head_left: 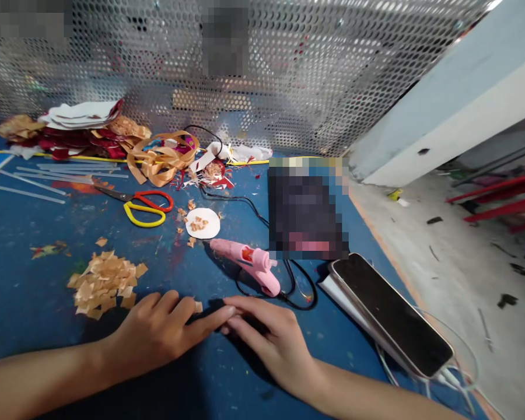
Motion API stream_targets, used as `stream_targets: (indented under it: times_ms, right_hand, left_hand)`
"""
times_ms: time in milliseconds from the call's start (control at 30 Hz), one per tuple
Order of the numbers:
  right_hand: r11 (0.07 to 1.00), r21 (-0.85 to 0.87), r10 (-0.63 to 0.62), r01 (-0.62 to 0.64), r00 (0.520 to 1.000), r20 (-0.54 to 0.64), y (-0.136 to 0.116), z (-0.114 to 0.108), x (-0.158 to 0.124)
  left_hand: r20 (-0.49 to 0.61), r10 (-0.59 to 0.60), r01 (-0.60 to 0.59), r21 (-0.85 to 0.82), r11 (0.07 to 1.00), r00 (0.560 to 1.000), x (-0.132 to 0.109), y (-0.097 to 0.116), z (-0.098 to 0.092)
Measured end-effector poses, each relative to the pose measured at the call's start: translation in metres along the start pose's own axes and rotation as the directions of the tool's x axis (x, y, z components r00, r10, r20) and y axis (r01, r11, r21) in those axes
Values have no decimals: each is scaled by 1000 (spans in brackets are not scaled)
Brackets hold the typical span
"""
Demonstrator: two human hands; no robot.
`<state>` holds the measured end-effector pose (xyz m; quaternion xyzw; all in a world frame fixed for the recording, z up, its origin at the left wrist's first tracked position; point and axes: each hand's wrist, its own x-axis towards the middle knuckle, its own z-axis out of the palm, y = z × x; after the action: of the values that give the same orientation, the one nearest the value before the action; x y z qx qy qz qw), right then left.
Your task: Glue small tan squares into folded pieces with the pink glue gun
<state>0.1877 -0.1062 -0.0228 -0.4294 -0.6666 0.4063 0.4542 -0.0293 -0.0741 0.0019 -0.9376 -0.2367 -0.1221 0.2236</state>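
Note:
My left hand is closed, with most fingers curled and one stretched rightward to the fingertips of my right hand. The fingers of my right hand are bent and pressed together; whatever lies between them is hidden. A small tan paper square shows just beyond my left fingers, and I cannot tell whether it is held or lying down. Beside my left hand is a loose heap of tan paper squares. A pink glue gun lies beyond both hands, its nozzle near a white paper disc carrying crumpled tan bits.
Scissors with red and yellow handles lie near clear glue sticks. Ribbon and stacked pieces line the perforated metal panel. A phone with cables lies at right, by a blurred dark object.

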Motion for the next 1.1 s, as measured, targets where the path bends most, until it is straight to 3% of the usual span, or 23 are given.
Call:
stream_targets:
  times_ms: [167,500,600,667,733,833,933,1100]
  right_hand:
    - [998,-15,65,-65,997,32,0,-1,1]
    - [994,-103,-14,24,995,101,-4,-5,5]
    - [996,-82,36,-26,993,117,-6,-4,4]
    - [991,40,126,-131,985,122,-6,-2,3]
    - [937,254,208,-238,968,140,-7,1,3]
    - [771,559,234,-304,952,196,-6,5,1]
    - [634,685,236,-359,933,271,-6,7,-1]
    - [526,741,267,-418,908,323,-5,8,-1]
  left_hand:
    - [55,-53,52,25,998,997,0,4,-3]
    - [8,-32,33,-84,996,999,-3,7,-3]
    - [-33,-24,17,-215,977,999,-6,9,-1]
    - [-56,-102,72,-394,916,993,-6,9,0]
    - [-28,-231,171,-589,790,973,-5,7,2]
    - [54,-355,276,-738,615,934,-3,3,3]
    - [60,-370,283,-760,585,927,-1,2,4]
    - [31,-393,266,-784,561,919,-3,3,5]
